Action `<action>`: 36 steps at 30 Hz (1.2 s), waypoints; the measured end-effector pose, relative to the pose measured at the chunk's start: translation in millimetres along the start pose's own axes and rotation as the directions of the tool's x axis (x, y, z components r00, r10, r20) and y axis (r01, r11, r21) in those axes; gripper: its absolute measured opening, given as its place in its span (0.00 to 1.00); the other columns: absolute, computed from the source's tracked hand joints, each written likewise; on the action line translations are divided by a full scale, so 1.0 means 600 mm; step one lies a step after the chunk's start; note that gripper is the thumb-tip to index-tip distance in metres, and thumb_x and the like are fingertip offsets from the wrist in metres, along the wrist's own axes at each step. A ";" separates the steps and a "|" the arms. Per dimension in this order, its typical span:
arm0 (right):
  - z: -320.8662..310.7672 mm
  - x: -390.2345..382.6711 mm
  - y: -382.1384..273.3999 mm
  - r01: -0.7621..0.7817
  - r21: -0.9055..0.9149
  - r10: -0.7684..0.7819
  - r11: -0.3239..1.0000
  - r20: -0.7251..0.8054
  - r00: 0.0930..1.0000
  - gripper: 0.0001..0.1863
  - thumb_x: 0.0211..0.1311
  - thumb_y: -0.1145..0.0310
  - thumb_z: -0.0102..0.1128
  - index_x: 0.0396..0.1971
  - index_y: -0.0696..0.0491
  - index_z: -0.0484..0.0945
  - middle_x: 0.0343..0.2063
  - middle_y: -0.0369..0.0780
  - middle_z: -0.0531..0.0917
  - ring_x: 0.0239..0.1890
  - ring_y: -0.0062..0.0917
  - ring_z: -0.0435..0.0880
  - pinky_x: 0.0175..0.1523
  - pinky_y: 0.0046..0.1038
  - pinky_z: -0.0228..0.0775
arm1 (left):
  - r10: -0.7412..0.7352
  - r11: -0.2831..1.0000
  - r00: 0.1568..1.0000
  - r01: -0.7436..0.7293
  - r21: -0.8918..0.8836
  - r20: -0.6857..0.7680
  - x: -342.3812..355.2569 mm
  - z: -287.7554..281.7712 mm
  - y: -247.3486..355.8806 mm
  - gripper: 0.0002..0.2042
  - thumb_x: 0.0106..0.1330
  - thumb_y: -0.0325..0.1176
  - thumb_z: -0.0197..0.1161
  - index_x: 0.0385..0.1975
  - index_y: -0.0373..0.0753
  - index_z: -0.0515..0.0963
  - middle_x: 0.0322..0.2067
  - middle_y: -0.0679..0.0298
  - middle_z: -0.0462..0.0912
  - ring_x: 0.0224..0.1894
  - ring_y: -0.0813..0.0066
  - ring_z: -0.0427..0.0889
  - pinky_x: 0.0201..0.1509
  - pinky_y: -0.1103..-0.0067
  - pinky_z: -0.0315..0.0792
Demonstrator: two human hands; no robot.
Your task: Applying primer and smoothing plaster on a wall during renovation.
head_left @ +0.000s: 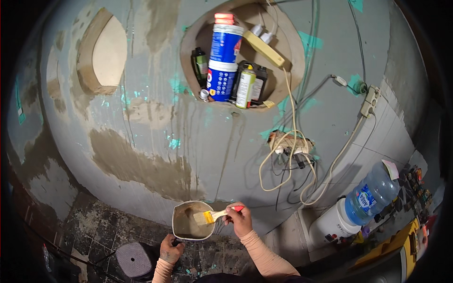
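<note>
My left hand (171,249) is closed round the dark handle of a small pot (174,221) with a light rim. Greyish-beige liquid covers the pot's inside. In my right hand (239,220) is a paintbrush (219,215) with a pale handle, red at its end, and a yellow band. Its bristles point left, over or in the liquid; I cannot tell how deep they go. Just beyond the pot rises a grey wall (226,160), on which a large brown-grey damp-looking patch (141,162) spreads at left.
A wall niche (293,56) holds stacked blue tubs (222,82), bottles and a power strip (264,49). Cables (293,118) hang from it near a wall opening with plugs. At right stands a water dispenser (325,224) with a large bottle (370,195). A grey stool (134,260) sits lower left.
</note>
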State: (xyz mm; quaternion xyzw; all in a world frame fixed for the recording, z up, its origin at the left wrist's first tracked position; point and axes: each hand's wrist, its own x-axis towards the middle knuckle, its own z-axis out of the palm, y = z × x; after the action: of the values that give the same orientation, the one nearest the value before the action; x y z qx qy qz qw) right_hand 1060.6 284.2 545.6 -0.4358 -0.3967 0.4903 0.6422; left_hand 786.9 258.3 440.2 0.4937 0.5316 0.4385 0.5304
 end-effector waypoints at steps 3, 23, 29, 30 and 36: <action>-0.041 -0.004 -0.025 0.020 -0.028 -0.018 0.999 0.058 0.998 0.04 0.61 0.74 0.56 0.31 0.58 0.72 0.23 0.39 0.78 0.22 0.21 0.80 0.23 0.21 0.73 | 0.021 0.999 0.999 -0.019 -0.042 0.031 -0.002 0.039 0.024 0.13 0.48 0.27 0.64 0.33 0.30 0.73 0.25 0.63 0.78 0.27 0.77 0.75 0.34 0.80 0.70; -0.117 0.171 -0.140 0.688 -0.399 -0.769 0.606 -0.075 0.635 0.03 0.62 0.78 0.51 0.30 0.59 0.68 0.24 0.41 0.79 0.29 0.28 0.84 0.32 0.27 0.76 | 0.043 0.996 0.999 -0.042 -0.081 0.020 -0.013 0.161 0.045 0.12 0.49 0.26 0.63 0.33 0.31 0.73 0.27 0.64 0.78 0.29 0.79 0.74 0.36 0.81 0.70; -0.120 0.244 -0.139 0.617 -0.753 -0.927 0.227 0.027 0.374 0.04 0.57 0.81 0.52 0.25 0.61 0.68 0.26 0.43 0.77 0.28 0.32 0.84 0.33 0.27 0.77 | 0.007 0.999 1.000 -0.008 -0.044 -0.031 -0.021 0.142 0.025 0.10 0.50 0.25 0.62 0.31 0.31 0.72 0.24 0.66 0.77 0.26 0.81 0.73 0.30 0.82 0.68; -0.125 0.244 -0.121 0.522 -0.849 -0.920 0.078 0.140 0.366 0.04 0.55 0.82 0.52 0.24 0.61 0.68 0.26 0.44 0.77 0.28 0.33 0.85 0.33 0.28 0.77 | 0.001 0.999 1.000 -0.002 -0.054 -0.025 -0.022 0.142 0.032 0.10 0.50 0.25 0.62 0.31 0.31 0.72 0.24 0.66 0.77 0.26 0.81 0.73 0.30 0.82 0.68; -0.111 0.237 -0.121 0.645 -0.697 -0.916 0.312 -0.041 0.400 0.04 0.55 0.82 0.50 0.24 0.62 0.66 0.27 0.46 0.76 0.27 0.32 0.84 0.30 0.29 0.75 | 0.061 0.998 0.992 -0.062 -0.003 -0.111 -0.016 0.118 0.006 0.12 0.48 0.28 0.63 0.31 0.31 0.72 0.20 0.65 0.76 0.21 0.79 0.73 0.26 0.80 0.68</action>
State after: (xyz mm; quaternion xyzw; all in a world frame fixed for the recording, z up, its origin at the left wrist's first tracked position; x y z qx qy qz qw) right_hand 1172.6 401.1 605.4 -0.4454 -0.5341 -0.1574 0.7012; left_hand 856.9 245.1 441.3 0.4829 0.5433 0.4831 0.4881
